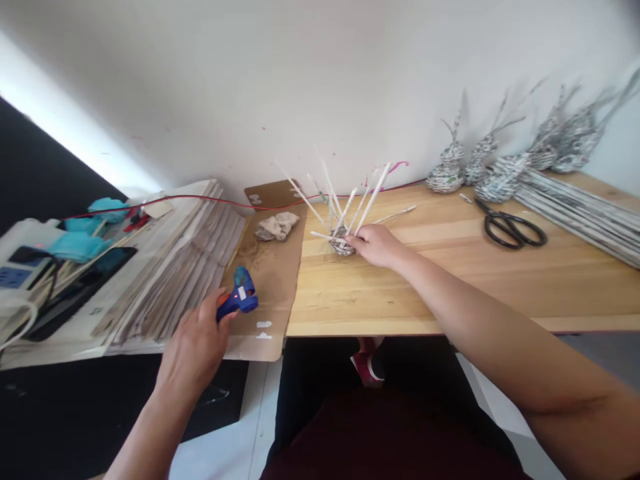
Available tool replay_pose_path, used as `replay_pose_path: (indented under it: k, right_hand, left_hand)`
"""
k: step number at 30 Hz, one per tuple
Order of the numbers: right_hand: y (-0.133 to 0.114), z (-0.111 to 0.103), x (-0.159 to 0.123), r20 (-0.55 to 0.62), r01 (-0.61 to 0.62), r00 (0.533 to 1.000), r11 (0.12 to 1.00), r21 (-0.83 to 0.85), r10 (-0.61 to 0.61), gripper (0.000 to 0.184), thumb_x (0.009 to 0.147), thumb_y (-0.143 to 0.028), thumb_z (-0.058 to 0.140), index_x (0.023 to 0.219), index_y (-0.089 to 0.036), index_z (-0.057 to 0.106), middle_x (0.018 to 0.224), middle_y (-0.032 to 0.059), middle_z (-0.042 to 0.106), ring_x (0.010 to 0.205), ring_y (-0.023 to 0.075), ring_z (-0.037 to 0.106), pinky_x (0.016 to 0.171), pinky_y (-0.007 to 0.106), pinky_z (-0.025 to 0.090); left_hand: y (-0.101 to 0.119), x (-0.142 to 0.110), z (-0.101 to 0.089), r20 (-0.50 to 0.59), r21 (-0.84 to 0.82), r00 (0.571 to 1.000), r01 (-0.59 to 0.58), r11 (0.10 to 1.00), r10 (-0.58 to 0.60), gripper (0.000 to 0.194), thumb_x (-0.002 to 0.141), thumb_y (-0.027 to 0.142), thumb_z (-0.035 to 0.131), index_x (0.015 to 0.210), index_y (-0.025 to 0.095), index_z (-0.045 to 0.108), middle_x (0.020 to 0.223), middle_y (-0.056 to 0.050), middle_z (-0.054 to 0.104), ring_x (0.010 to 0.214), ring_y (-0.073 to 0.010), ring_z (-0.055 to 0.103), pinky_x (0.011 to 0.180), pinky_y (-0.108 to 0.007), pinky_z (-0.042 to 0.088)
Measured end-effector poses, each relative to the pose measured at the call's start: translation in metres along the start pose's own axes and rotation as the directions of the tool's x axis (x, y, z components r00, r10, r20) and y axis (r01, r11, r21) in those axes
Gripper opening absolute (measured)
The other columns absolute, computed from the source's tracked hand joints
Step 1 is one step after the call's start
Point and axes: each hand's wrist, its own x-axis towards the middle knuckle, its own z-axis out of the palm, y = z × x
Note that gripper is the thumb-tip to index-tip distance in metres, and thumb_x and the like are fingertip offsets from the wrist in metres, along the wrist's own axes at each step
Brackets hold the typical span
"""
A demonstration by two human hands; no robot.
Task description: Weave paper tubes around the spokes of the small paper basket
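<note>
My left hand [197,343] is closed around a blue hot glue gun [240,298], over the cardboard sheet [273,307] on the left part of the table. At mid-table my right hand [375,245] grips the edge of a small woven newspaper basket [342,247]. Several white rolled-paper sticks [370,197] rise from this basket and fan outward. My right fingertips are pinched at its right side, partly hidden behind the hand. A thin paper stick [397,215] lies on the wood just behind my right hand.
A crumpled cloth [277,227] rests on the cardboard. Stacked newspaper [175,267], a phone [83,290] and a power strip [15,275] lie left. Black scissors [513,230], several woven gourd shapes [445,172] and rolled-paper sticks [585,210] are right. A red cord [200,197] runs along the back.
</note>
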Motion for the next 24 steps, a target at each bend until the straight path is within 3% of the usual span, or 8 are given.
replay_pose_path:
  k: [7, 11, 13, 15, 19, 22, 24]
  right_hand:
    - [-0.001, 0.0, 0.0, 0.003, -0.001, 1.0, 0.999, 0.044, 0.001, 0.04, 0.099, -0.035, 0.047, 0.077, -0.015, 0.073, 0.07, 0.0059, 0.069, 0.067, 0.0156, 0.059, 0.064, 0.025, 0.034]
    - [-0.001, 0.0, 0.0, 0.005, 0.007, 1.0, 0.999, 0.05, -0.007, 0.039, 0.099, -0.035, 0.047, 0.081, -0.015, 0.074, 0.07, 0.0052, 0.068, 0.067, 0.0151, 0.059, 0.064, 0.025, 0.034]
    - [-0.001, 0.0, -0.001, 0.003, 0.012, 1.0, 0.999, 0.038, -0.012, 0.039, 0.099, -0.036, 0.047, 0.082, -0.015, 0.075, 0.069, 0.0046, 0.067, 0.066, 0.0149, 0.058, 0.063, 0.025, 0.033]
    - [0.0, 0.0, 0.0, 0.001, 0.02, 1.0, 0.999, 0.025, -0.02, 0.039, 0.099, -0.037, 0.046, 0.083, -0.016, 0.076, 0.068, 0.0043, 0.066, 0.066, 0.0152, 0.057, 0.062, 0.025, 0.032]
    - [0.003, 0.001, 0.001, -0.023, 0.034, 0.999, 0.999, 0.018, -0.034, 0.04, 0.099, -0.037, 0.046, 0.086, -0.016, 0.077, 0.072, 0.0058, 0.069, 0.071, 0.0167, 0.06, 0.065, 0.025, 0.034]
    - [0.005, 0.001, 0.002, -0.037, 0.038, 0.999, 0.998, 0.044, -0.036, 0.038, 0.099, -0.035, 0.047, 0.086, -0.015, 0.077, 0.079, 0.0076, 0.072, 0.076, 0.0175, 0.063, 0.068, 0.025, 0.036]
    - [0.006, 0.001, 0.003, -0.051, 0.043, 0.998, 0.996, 0.079, -0.039, 0.035, 0.098, -0.033, 0.048, 0.086, -0.015, 0.077, 0.082, 0.0075, 0.074, 0.078, 0.0172, 0.064, 0.069, 0.025, 0.037]
  left_hand:
    - [-0.024, 0.024, 0.038, 0.024, -0.101, 0.987, -0.156, 0.983, 0.159, 0.048, 0.097, 0.039, 0.036, 0.135, 0.013, 0.05, 0.127, -0.018, 0.066, 0.107, -0.0301, 0.064, 0.095, -0.044, 0.048]
    - [-0.019, 0.022, 0.034, 0.026, -0.034, 0.989, -0.142, 0.989, 0.143, 0.049, 0.097, 0.045, 0.039, 0.13, 0.016, 0.058, 0.122, -0.018, 0.066, 0.109, -0.0341, 0.06, 0.097, -0.05, 0.045]
    - [-0.004, 0.022, 0.024, -0.088, 0.044, 0.996, -0.024, 0.999, 0.027, 0.049, 0.094, 0.053, 0.045, 0.124, 0.02, 0.065, 0.12, -0.02, 0.065, 0.114, -0.041, 0.055, 0.095, -0.059, 0.042]
    - [0.022, 0.027, 0.014, -0.175, -0.112, 0.984, -0.051, 0.992, 0.031, 0.043, 0.095, 0.049, 0.046, 0.118, 0.019, 0.068, 0.115, -0.016, 0.067, 0.113, -0.036, 0.056, 0.099, -0.054, 0.041]
    - [0.085, 0.063, 0.012, -0.06, -0.526, 0.978, -0.201, 0.826, 0.2, 0.034, 0.094, 0.039, 0.048, 0.113, 0.02, 0.069, 0.114, -0.011, 0.067, 0.114, -0.0263, 0.058, 0.102, -0.042, 0.045]
    - [0.126, 0.103, 0.025, -0.093, -0.682, 0.985, -0.172, 0.711, 0.148, 0.033, 0.088, 0.035, 0.058, 0.113, 0.018, 0.07, 0.115, -0.012, 0.064, 0.112, -0.025, 0.058, 0.09, -0.036, 0.052]
    - [0.145, 0.127, 0.037, -0.035, -0.772, 0.991, -0.11, 0.626, 0.132, 0.026, 0.084, 0.032, 0.063, 0.104, 0.018, 0.072, 0.108, -0.011, 0.065, 0.104, -0.0236, 0.06, 0.083, -0.034, 0.054]
